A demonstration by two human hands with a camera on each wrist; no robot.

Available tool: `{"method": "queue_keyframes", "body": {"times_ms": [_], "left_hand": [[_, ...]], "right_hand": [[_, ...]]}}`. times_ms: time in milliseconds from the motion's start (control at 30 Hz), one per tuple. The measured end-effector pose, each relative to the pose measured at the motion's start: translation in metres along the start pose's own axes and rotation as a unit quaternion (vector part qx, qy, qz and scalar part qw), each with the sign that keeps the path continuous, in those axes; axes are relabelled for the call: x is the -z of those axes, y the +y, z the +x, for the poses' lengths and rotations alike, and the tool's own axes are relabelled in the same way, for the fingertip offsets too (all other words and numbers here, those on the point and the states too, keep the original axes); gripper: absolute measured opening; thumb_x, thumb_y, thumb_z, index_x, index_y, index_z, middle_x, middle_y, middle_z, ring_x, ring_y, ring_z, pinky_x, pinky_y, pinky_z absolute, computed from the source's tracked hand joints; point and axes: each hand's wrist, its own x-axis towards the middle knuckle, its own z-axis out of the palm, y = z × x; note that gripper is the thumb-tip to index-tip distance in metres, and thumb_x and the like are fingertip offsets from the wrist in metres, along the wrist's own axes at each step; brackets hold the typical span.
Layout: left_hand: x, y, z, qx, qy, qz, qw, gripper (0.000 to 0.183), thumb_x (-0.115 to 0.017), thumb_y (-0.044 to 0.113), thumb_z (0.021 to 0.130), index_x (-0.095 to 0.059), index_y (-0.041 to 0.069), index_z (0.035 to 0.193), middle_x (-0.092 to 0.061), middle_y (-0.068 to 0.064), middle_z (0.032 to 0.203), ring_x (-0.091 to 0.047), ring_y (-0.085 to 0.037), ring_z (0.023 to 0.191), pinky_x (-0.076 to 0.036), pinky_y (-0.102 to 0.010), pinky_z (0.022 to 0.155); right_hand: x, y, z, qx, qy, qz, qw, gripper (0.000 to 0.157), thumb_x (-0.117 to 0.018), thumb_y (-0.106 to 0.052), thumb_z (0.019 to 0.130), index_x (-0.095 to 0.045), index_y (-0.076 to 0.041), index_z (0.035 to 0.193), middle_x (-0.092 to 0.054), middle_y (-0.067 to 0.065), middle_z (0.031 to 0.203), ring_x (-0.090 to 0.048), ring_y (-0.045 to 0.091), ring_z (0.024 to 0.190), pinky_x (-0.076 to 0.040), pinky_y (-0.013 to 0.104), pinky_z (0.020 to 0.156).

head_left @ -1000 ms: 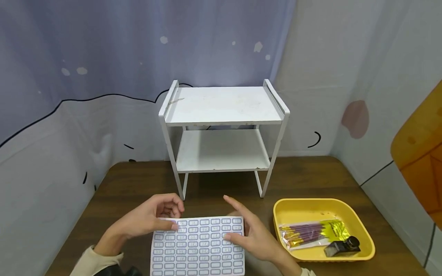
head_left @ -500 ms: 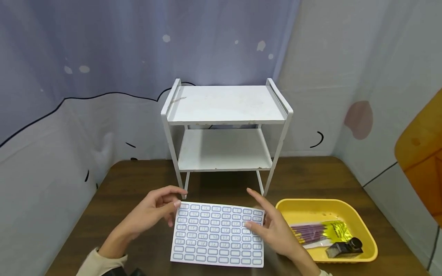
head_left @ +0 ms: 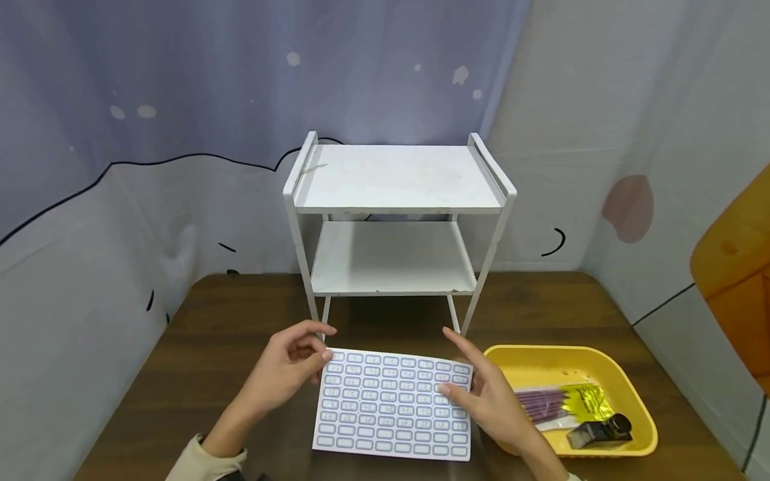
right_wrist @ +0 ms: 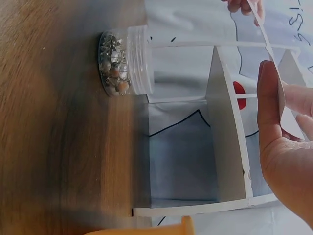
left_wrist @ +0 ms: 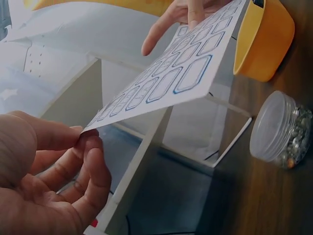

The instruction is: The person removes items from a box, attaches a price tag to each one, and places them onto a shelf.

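Note:
A white sheet of label stickers (head_left: 394, 407), printed with rows of blue-outlined boxes, is held up over the table in front of the shelf. My left hand (head_left: 279, 374) pinches its upper left corner between thumb and fingertips, clearly seen in the left wrist view. At the right edge, my right hand (head_left: 493, 404) grips the sheet with the thumb on the printed face and fingers behind, its index finger pointing away. The right wrist view shows the sheet (right_wrist: 274, 63) nearly edge-on. A clear lidded jar of small metallic pieces (left_wrist: 281, 129) lies below, hidden in the head view.
A white two-tier shelf (head_left: 394, 294) stands at the back of the wooden table (head_left: 228, 321). On the right, a yellow tray (head_left: 646, 427) holds a packet of purple-and-gold sticks (head_left: 544, 404) and a small dark bottle (head_left: 601, 431).
The sheet has moved up and to the right in the head view, tilting slightly. My left hand has shifted from its thumb overlapping the printed face to pinching the corner. The right hand keeps its grip.

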Motion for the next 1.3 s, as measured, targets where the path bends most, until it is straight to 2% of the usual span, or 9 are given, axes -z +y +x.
{"method": "queue_keyframes", "body": {"times_ms": [233, 400, 500, 633, 733, 800, 1000, 1167, 1300], "left_hand": [[-0.011, 0.002, -0.004, 0.007, 0.031, -0.012, 0.9994, 0.031, -0.065, -0.003, 0.091, -0.059, -0.003, 0.121, -0.065, -0.005, 0.08, -0.06, -0.011, 0.064, -0.055, -0.029, 0.061], [-0.017, 0.001, -0.01, 0.004, 0.026, -0.034, 0.9991, 0.042, -0.068, -0.006, 0.087, -0.055, -0.004, 0.127, -0.065, -0.002, 0.084, -0.065, -0.009, 0.075, -0.056, -0.026, 0.067], [-0.022, 0.001, -0.012, 0.008, 0.031, -0.052, 0.9981, 0.047, -0.068, -0.009, 0.085, -0.053, -0.004, 0.129, -0.066, -0.001, 0.085, -0.066, -0.01, 0.075, -0.057, -0.025, 0.068], [-0.03, 0.003, -0.012, 0.055, 0.071, -0.087, 0.9921, 0.051, -0.071, -0.008, 0.083, -0.053, -0.002, 0.131, -0.069, -0.002, 0.085, -0.068, -0.011, 0.074, -0.057, -0.025, 0.068], [-0.036, 0.005, -0.011, 0.094, 0.117, -0.117, 0.9818, 0.052, -0.072, -0.01, 0.081, -0.055, 0.0, 0.129, -0.071, -0.002, 0.084, -0.069, -0.011, 0.073, -0.057, -0.025, 0.068], [-0.041, 0.006, -0.01, 0.101, 0.146, -0.128, 0.9758, 0.051, -0.071, -0.012, 0.079, -0.057, -0.002, 0.126, -0.071, -0.001, 0.083, -0.069, -0.011, 0.071, -0.057, -0.024, 0.066], [-0.051, 0.008, -0.005, 0.073, 0.195, -0.135, 0.9688, 0.047, -0.071, -0.016, 0.076, -0.058, -0.006, 0.12, -0.07, 0.0, 0.079, -0.067, -0.009, 0.067, -0.055, -0.021, 0.061], [-0.054, 0.007, -0.003, 0.064, 0.21, -0.125, 0.9677, 0.046, -0.071, -0.017, 0.076, -0.06, -0.004, 0.118, -0.071, 0.001, 0.08, -0.068, -0.01, 0.068, -0.056, -0.021, 0.061], [-0.055, 0.005, -0.003, 0.059, 0.208, -0.132, 0.9674, 0.047, -0.07, -0.019, 0.076, -0.059, -0.004, 0.119, -0.072, 0.003, 0.08, -0.068, -0.01, 0.068, -0.056, -0.021, 0.061]], "right_hand": [[0.003, 0.002, -0.001, 0.001, 0.002, 0.013, 1.0, 0.078, -0.065, 0.002, 0.092, -0.025, -0.012, 0.158, -0.058, 0.038, 0.115, -0.073, 0.019, 0.075, -0.061, 0.041, 0.063], [0.005, 0.003, -0.001, 0.022, 0.006, 0.017, 1.0, 0.078, -0.063, 0.006, 0.092, -0.024, -0.008, 0.158, -0.06, 0.04, 0.11, -0.074, 0.019, 0.074, -0.06, 0.042, 0.06], [0.007, 0.006, -0.001, 0.028, 0.008, 0.028, 0.999, 0.078, -0.062, 0.009, 0.092, -0.021, -0.004, 0.157, -0.062, 0.041, 0.104, -0.074, 0.02, 0.077, -0.06, 0.044, 0.061], [0.008, 0.008, -0.002, 0.027, 0.015, 0.032, 0.999, 0.078, -0.061, 0.01, 0.092, -0.021, -0.003, 0.157, -0.062, 0.042, 0.104, -0.075, 0.021, 0.077, -0.06, 0.044, 0.062], [0.007, 0.009, -0.002, 0.023, 0.03, 0.027, 0.999, 0.078, -0.061, 0.01, 0.092, -0.022, -0.004, 0.157, -0.062, 0.041, 0.103, -0.074, 0.022, 0.074, -0.061, 0.044, 0.061], [0.007, 0.01, -0.002, 0.02, 0.037, 0.027, 0.999, 0.078, -0.061, 0.01, 0.092, -0.021, -0.003, 0.157, -0.062, 0.041, 0.105, -0.075, 0.022, 0.075, -0.061, 0.044, 0.062], [0.007, 0.013, -0.003, 0.018, 0.041, 0.038, 0.998, 0.078, -0.06, 0.01, 0.092, -0.02, -0.004, 0.157, -0.059, 0.044, 0.109, -0.075, 0.022, 0.079, -0.061, 0.045, 0.063], [0.007, 0.016, -0.003, 0.02, 0.043, 0.036, 0.998, 0.078, -0.062, 0.01, 0.091, -0.021, -0.002, 0.157, -0.06, 0.042, 0.108, -0.075, 0.02, 0.082, -0.061, 0.043, 0.065], [0.008, 0.016, -0.003, 0.033, 0.047, 0.019, 0.998, 0.079, -0.064, 0.01, 0.089, -0.023, 0.0, 0.155, -0.062, 0.035, 0.108, -0.074, 0.017, 0.084, -0.061, 0.041, 0.067]]}}
